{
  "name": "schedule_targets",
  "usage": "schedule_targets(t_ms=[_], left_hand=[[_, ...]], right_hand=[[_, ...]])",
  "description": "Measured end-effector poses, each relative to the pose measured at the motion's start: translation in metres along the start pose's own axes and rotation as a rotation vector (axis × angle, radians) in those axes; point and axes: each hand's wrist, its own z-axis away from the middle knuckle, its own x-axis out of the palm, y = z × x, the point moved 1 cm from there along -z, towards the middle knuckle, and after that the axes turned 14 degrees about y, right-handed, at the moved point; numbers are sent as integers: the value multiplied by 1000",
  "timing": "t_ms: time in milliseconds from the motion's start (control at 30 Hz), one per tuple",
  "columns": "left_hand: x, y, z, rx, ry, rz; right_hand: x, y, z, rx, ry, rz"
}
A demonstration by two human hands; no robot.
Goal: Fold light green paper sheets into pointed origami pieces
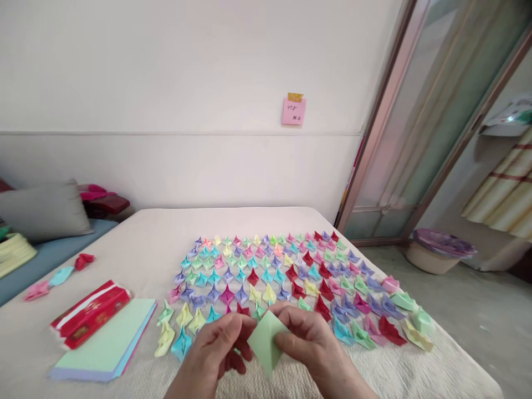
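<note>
A small piece of folded light-green paper [266, 342] is held up in a diamond shape, with a crease down its middle. My right hand [313, 343] pinches its right side, thumb on the front face and fingers behind. My left hand [224, 346] is curled at the paper's left corner, its index finger reaching to the edge and partly hidden behind it. Beyond and around both hands stand rows of small folded paper boats [228, 274] in many colours. A turquoise paper boat [182, 343] is close to my left wrist.
At the left, a red tissue pack [93, 313] lies on a stack of coloured paper sheets [103, 352]. Several crumpled paper pieces [61, 275] lie farther left. The beige cloth surface [158, 233] meets a white wall bearing a pink note [293, 112]. A bin [438, 252] stands right.
</note>
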Motion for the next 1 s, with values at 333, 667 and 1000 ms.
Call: schedule_targets(t_ms=[333,667,1000], left_hand=[[7,-10,2,176,203,-86],[8,-19,7,221,255,174],[1,-14,8,380,59,183]], right_hand=[[12,22,-1,119,166,39],[22,24,11,50,225,-178],[18,25,14,-124,157,-85]])
